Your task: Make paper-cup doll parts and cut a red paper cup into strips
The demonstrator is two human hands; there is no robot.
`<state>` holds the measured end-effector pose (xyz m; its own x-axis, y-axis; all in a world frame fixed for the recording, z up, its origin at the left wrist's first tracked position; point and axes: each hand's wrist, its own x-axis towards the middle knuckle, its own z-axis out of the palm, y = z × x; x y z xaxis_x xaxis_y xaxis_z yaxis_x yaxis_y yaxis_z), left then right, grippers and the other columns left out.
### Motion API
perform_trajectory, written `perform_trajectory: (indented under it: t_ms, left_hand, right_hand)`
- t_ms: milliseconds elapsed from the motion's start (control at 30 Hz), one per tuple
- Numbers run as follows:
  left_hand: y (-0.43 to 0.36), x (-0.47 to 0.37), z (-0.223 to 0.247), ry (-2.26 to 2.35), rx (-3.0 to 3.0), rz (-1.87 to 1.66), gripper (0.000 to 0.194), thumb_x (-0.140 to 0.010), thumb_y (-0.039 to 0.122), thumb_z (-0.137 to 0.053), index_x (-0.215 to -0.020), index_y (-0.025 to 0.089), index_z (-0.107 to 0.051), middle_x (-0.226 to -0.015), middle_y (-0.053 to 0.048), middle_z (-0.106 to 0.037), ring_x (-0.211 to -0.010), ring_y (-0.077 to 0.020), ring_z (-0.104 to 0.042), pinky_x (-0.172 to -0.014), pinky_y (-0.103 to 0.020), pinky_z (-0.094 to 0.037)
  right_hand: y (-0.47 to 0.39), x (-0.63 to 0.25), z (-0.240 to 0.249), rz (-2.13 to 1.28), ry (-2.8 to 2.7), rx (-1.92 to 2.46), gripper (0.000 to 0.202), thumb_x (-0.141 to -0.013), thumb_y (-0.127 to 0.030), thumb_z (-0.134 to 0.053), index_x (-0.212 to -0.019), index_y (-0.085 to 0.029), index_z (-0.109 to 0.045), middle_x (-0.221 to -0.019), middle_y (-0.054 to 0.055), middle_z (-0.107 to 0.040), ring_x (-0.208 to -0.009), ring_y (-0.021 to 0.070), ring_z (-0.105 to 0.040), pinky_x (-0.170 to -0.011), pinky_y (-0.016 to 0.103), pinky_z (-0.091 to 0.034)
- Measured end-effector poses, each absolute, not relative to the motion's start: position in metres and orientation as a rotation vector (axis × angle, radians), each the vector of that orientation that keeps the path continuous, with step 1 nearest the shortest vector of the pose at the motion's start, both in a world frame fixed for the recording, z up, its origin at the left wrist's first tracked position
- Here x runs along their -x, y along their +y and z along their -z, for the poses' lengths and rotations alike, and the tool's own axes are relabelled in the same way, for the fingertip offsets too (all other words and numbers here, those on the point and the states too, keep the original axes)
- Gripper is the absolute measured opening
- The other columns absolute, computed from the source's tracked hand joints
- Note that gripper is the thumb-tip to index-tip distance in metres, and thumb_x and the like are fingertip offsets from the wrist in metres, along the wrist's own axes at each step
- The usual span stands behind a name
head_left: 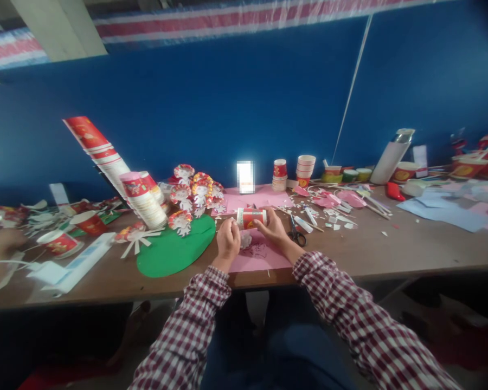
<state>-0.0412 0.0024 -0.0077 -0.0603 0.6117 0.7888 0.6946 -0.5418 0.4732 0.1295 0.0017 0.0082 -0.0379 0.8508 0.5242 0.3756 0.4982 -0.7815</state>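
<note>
A red paper cup (252,218) lies sideways between my hands above the pink paper (277,259), its pale end toward the left. My right hand (275,230) wraps round the cup's right end, thumb and fingers on opposite sides. At the other end my left hand (228,240) is closed, fingers pinched against the cup's edge. Whether a smaller piece is also in that pinch cannot be made out. Black-handled scissors (297,236) lie just right of my right hand. Left of my left hand is a green oval sheet (179,250), with cut-cup flowers (201,189) behind it.
Stacked paper cups (146,203) lean at the left, near a white power strip (81,262). More cup stacks (306,169) stand by the blue partition (211,97). Paper scraps (337,221) and a glue stick (303,224) lie right. Another person's blurred hand (0,252) is far left.
</note>
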Motion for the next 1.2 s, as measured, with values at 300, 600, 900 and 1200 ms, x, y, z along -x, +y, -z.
perform_trajectory:
  t_ms: [300,600,900,1200]
  left_hand:
    - [-0.001,0.044,0.003,-1.455,2.056,1.647,0.014,-0.088,0.029,-0.045,-0.082,0.019,-0.053,-0.077,-0.005,-0.059,-0.075,-0.0187,-0.055,-0.071,-0.032,-0.044]
    - [0.005,0.046,0.01,-1.432,2.041,1.617,0.016,-0.089,0.025,-0.04,-0.083,0.019,-0.053,-0.076,-0.006,-0.058,-0.077,-0.0196,-0.057,-0.072,-0.032,-0.045]
    - [0.007,0.045,0.012,-1.473,2.085,1.703,0.023,-0.092,0.026,-0.034,-0.088,0.018,-0.055,-0.082,-0.008,-0.062,-0.078,-0.0193,-0.06,-0.072,-0.032,-0.046]
    - [0.001,0.045,0.004,-1.462,2.079,1.647,0.014,-0.089,0.027,-0.044,-0.08,0.019,-0.052,-0.077,-0.006,-0.059,-0.074,-0.0184,-0.056,-0.072,-0.031,-0.043]
  right_hand:
    - [0.008,-0.131,-0.002,-0.493,-1.659,1.046,0.045,-0.077,-0.045,-0.061,-0.112,-0.019,-0.049,-0.09,0.004,-0.061,-0.078,0.0185,-0.057,-0.069,0.031,-0.046]
    - [0.015,-0.13,0.004,-0.426,-1.676,1.022,0.047,-0.076,-0.043,-0.063,-0.113,-0.018,-0.049,-0.106,0.01,-0.059,-0.093,0.0225,-0.058,-0.076,0.034,-0.048]
    - [0.013,-0.129,0.004,-0.49,-1.679,1.041,0.048,-0.076,-0.043,-0.063,-0.116,-0.019,-0.048,-0.11,0.01,-0.059,-0.089,0.0207,-0.059,-0.075,0.034,-0.05]
    - [0.013,-0.13,0.005,-0.523,-1.692,0.991,0.052,-0.072,-0.039,-0.068,-0.115,-0.019,-0.048,-0.116,0.012,-0.055,-0.097,0.0228,-0.058,-0.079,0.036,-0.05]
